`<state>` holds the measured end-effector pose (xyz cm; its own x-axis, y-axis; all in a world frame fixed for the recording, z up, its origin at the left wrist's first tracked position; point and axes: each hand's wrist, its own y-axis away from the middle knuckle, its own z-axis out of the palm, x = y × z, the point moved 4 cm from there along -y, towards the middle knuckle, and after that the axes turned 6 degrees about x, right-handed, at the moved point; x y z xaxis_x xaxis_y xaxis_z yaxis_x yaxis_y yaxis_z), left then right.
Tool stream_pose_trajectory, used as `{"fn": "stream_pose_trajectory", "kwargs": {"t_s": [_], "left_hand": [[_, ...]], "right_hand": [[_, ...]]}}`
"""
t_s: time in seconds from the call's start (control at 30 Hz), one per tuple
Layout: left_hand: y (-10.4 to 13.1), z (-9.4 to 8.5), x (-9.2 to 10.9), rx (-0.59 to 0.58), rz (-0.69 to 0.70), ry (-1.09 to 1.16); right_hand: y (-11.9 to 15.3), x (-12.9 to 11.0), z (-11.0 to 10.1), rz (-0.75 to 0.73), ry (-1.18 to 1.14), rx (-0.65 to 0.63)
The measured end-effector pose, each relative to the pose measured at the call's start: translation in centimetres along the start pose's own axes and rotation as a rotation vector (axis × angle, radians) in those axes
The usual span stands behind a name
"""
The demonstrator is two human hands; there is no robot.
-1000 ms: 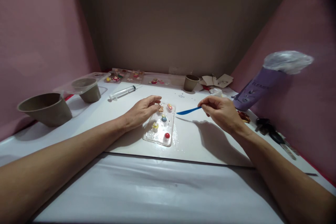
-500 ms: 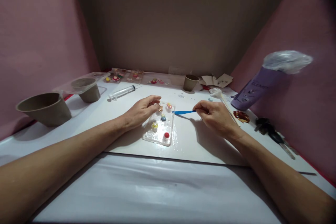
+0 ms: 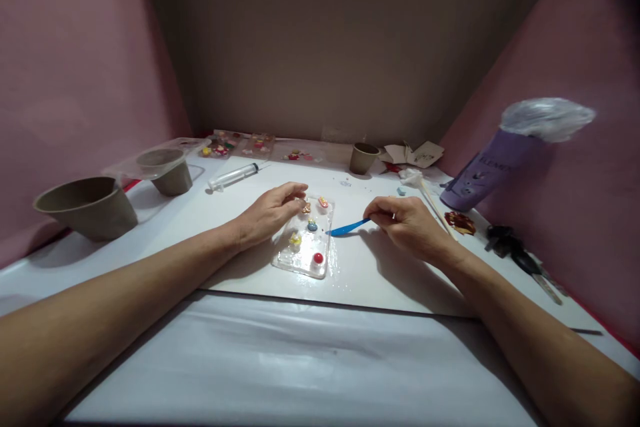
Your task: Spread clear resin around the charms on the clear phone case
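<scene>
A clear phone case (image 3: 306, 260) lies on the white board, with small charms on it, among them a red ball (image 3: 319, 258), a yellow one (image 3: 295, 239) and a blue one (image 3: 312, 225). My left hand (image 3: 270, 215) rests at the case's upper left edge, its fingertips by a brown charm (image 3: 306, 207); the fingers are stretched out and hold nothing. Pinched in my right hand (image 3: 404, 223) is a blue plastic knife (image 3: 349, 229), whose tip is at the case's right edge. Wet, shiny spots show beside that edge.
A syringe (image 3: 234, 177) and two brown cups (image 3: 95, 207) (image 3: 171, 177) are at the left. Behind stand charm trays (image 3: 259, 144) and another cup (image 3: 364, 158). At the right are a purple bottle (image 3: 485, 170), a stick (image 3: 436, 208) and black tools (image 3: 520, 255).
The blue knife has moved down along the case's right edge and now slants, its tip lower. My right hand has shifted slightly left and down. My left hand has stayed nearly still.
</scene>
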<state>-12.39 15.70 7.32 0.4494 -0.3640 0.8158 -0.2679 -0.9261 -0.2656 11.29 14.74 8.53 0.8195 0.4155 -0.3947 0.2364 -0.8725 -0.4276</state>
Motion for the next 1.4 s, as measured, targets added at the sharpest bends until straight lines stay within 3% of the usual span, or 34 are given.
{"fn": "stream_pose_trajectory", "kwargs": {"t_s": [0.27, 0.67, 1.0, 1.13, 1.4], "left_hand": [[0.0, 0.0, 0.2, -0.006, -0.005, 0.000], [-0.1, 0.1, -0.2, -0.006, 0.010, -0.001], [0.0, 0.0, -0.1, -0.006, 0.015, -0.006], [0.0, 0.1, -0.1, -0.003, 0.013, -0.008], [0.0, 0.0, -0.1, -0.008, 0.019, -0.014]], "right_hand": [[0.2, -0.2, 0.8, -0.071, -0.079, -0.080], [0.5, -1.0, 0.3, -0.072, -0.109, -0.201], [-0.3, 0.5, -1.2, 0.029, -0.183, -0.028], [-0.3, 0.7, -1.4, 0.044, -0.105, 0.045], [0.1, -0.6, -0.5, -0.031, -0.048, -0.070]]}}
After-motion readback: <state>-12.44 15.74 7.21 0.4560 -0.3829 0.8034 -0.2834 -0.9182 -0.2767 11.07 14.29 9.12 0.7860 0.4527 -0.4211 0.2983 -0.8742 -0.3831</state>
